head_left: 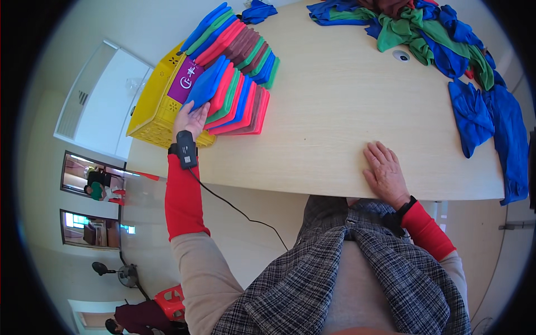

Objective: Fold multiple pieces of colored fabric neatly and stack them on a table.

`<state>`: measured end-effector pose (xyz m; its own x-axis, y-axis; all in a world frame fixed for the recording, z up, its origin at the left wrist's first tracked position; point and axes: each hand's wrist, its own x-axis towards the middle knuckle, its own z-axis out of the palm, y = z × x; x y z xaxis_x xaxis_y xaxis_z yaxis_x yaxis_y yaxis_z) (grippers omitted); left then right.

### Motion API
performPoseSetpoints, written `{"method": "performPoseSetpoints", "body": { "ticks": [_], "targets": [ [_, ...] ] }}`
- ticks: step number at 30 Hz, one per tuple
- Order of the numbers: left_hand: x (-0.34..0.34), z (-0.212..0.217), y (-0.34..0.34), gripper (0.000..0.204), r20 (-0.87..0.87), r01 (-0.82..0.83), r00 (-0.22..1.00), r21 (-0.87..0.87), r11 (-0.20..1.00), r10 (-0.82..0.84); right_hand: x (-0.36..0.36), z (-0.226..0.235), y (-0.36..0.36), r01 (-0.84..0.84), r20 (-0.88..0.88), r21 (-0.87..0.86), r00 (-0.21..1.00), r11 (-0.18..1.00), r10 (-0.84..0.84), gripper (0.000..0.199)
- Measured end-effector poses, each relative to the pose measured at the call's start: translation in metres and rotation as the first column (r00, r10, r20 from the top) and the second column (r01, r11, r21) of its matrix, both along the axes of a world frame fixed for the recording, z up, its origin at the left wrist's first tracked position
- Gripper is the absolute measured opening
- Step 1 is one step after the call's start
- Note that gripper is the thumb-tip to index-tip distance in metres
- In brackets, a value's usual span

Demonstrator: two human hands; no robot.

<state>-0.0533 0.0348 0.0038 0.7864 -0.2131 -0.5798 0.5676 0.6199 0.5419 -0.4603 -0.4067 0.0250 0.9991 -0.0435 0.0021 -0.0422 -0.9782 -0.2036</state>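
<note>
My left hand (192,118) reaches to the near end of a blue folded cloth (206,81), its fingers gripping that end. The blue cloth leans at the left end of a row of folded cloths (243,109) in red, green, blue and maroon. A second row of similar folded cloths (240,47) stands behind it. Both rows sit beside a yellow plastic crate (157,106) with a purple label, which they partly hide. My right hand (386,174) lies flat on the table (329,120) near its front edge, fingers stretched out, holding nothing.
Loose blue, green and maroon cloths (413,33) are heaped at the far right, with blue ones (505,139) hanging along the right edge. A small round white and dark object (401,56) lies near the heap. A crumpled blue cloth (257,11) lies at the back. A cable (240,212) trails from my left wrist.
</note>
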Motion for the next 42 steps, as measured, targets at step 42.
{"method": "performPoseSetpoints", "body": {
  "ticks": [42],
  "targets": [
    [-0.074, -0.030, -0.348, 0.081, -0.143, -0.274, -0.081, 0.955, -0.116, -0.986, -0.197, 0.010, -0.003, 0.422, -0.115, -0.117, 0.893, 0.899, -0.434, 0.055]
  ]
}}
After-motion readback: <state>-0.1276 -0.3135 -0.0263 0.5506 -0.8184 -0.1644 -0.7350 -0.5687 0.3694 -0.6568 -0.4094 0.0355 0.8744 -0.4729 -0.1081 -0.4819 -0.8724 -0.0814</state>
